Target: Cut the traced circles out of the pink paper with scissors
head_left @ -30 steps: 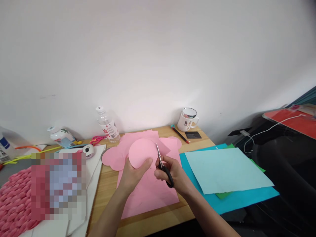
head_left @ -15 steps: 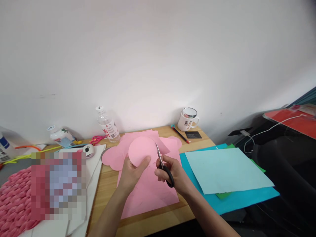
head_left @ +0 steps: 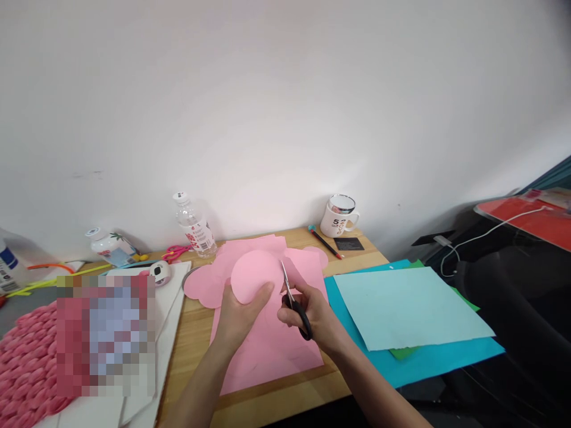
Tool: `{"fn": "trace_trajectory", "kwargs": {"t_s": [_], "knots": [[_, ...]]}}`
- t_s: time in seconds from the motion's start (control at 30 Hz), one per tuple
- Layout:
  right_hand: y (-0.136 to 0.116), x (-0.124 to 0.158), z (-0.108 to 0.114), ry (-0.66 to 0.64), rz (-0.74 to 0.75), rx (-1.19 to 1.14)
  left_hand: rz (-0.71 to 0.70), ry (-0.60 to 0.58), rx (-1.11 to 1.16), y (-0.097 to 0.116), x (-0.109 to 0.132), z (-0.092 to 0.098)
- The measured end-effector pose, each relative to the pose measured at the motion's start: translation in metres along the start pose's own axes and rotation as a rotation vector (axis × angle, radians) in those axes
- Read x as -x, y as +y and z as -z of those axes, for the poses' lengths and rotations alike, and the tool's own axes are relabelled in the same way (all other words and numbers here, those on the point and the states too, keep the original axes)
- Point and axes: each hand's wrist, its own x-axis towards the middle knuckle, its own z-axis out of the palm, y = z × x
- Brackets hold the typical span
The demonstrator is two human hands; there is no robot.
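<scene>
A round piece of pink paper (head_left: 255, 276) is pinched by my left hand (head_left: 239, 314), the thumb lying on top near its lower right edge. My right hand (head_left: 316, 311) grips black-handled scissors (head_left: 300, 315), their blades pointing up along the right edge of the round. Some of the right fingers are hidden behind the handles. Under both hands lie pink paper sheets (head_left: 272, 365). From their left side sticks out a pink piece with a rounded, lobed edge (head_left: 200, 286).
Pale blue paper (head_left: 410, 306) lies over blue sheets (head_left: 401, 374) at right. Along the back stand a clear bottle (head_left: 195, 229) and a white mug (head_left: 338, 221), with a black pencil (head_left: 325, 242) nearby. Pink scissors (head_left: 175, 252) and a white bottle (head_left: 111, 246) are at left.
The pink flap of paper right of the blades no longer shows there. The round has shifted slightly down, and its right edge now looks curved beside the blades.
</scene>
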Motion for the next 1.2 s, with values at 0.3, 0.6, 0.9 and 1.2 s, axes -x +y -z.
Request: {"fn": "trace_trajectory", "kwargs": {"t_s": [0.3, 0.6, 0.9, 1.2], "knots": [[-0.009, 0.0, -0.002, -0.034, 0.047, -0.007, 0.04, -0.023, 0.006, 0.004, 0.002, 0.0], [-0.008, 0.0, -0.001, -0.022, 0.024, 0.025, 0.026, -0.025, 0.032, 0.006, 0.002, 0.001], [-0.009, 0.0, -0.003, 0.002, 0.004, 0.03, 0.005, -0.028, 0.019, 0.005, 0.001, 0.002], [-0.013, 0.001, -0.005, 0.048, -0.046, 0.052, -0.047, -0.047, 0.023, 0.004, 0.0, 0.003]]}}
